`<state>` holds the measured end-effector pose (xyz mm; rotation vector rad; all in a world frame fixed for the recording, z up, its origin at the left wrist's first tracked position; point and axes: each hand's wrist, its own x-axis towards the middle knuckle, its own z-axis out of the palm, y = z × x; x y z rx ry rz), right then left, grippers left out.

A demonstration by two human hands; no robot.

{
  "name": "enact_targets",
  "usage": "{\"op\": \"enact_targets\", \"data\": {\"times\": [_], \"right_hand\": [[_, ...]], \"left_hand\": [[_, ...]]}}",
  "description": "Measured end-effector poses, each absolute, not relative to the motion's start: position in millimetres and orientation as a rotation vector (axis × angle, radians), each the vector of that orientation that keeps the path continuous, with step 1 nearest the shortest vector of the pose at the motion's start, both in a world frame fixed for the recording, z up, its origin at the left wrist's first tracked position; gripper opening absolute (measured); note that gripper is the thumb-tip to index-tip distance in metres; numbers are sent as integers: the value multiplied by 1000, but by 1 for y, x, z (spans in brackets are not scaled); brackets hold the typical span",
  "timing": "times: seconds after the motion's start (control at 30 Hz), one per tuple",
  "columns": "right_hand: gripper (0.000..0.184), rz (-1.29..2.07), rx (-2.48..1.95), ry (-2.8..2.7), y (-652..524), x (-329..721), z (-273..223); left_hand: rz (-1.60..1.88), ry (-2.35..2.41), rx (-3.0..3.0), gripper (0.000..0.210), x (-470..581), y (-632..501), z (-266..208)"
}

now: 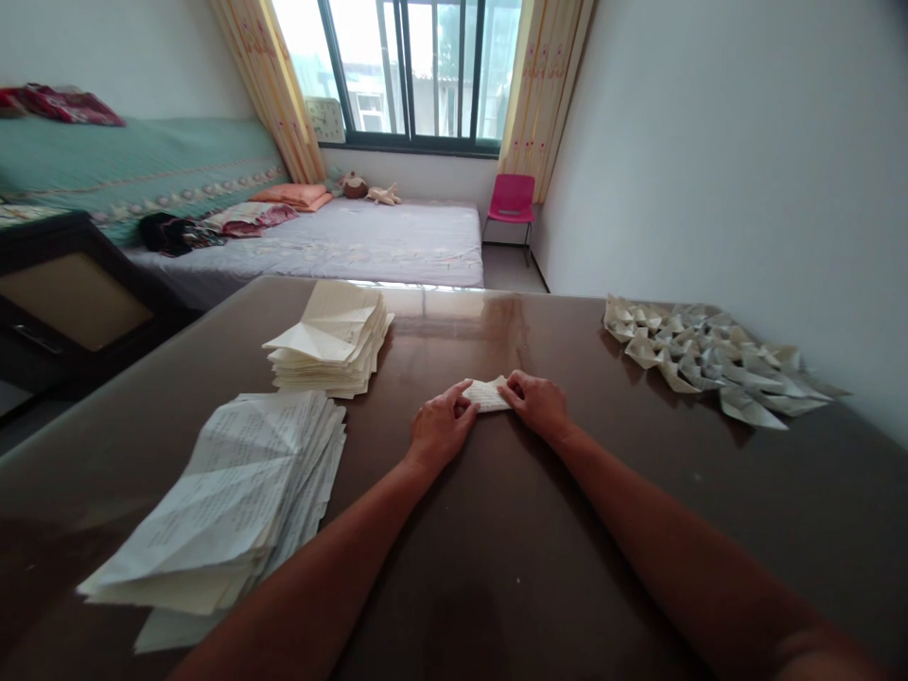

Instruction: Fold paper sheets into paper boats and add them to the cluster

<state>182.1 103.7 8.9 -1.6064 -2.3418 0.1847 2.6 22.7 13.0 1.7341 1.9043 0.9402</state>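
Glossy dark-brown table [497,530] beneath a bright, green-framed window [438,71], both hands working close together near its middle.
Through the head view I see a small folded strip of cream, line-marked paper [488,396] between them: my left hand [445,423], fingers curled, grips its left end, and my right hand [537,401] pinches its right; its layers are too small for me to count. Leftward stand a creased cream paper stack [326,333] and, nearer me, a printed white paper stack [227,482]; pointed folded-paper shapes [699,355] crowd the far right.
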Motion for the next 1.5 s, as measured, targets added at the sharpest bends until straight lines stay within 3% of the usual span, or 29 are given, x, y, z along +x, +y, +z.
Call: {"op": "enact_targets", "data": {"times": [0.2,0.53,0.87,1.33,1.5], "right_hand": [[32,164,-1624,-2343,101,181,11],[31,226,-1589,-2327,106,184,7],[31,348,-1486,-2289,108,185,6],[31,458,-1436,-2280,113,189,6],[33,484,-1363,-2123,113,191,6]], "left_hand": [[704,1979,2041,29,9,13,19],[437,1966,2280,33,14,-2,23],[632,2005,2266,29,0,5,21],[471,2028,2400,30,-4,-2,28],[675,2026,2219,32,-2,5,26]]}}
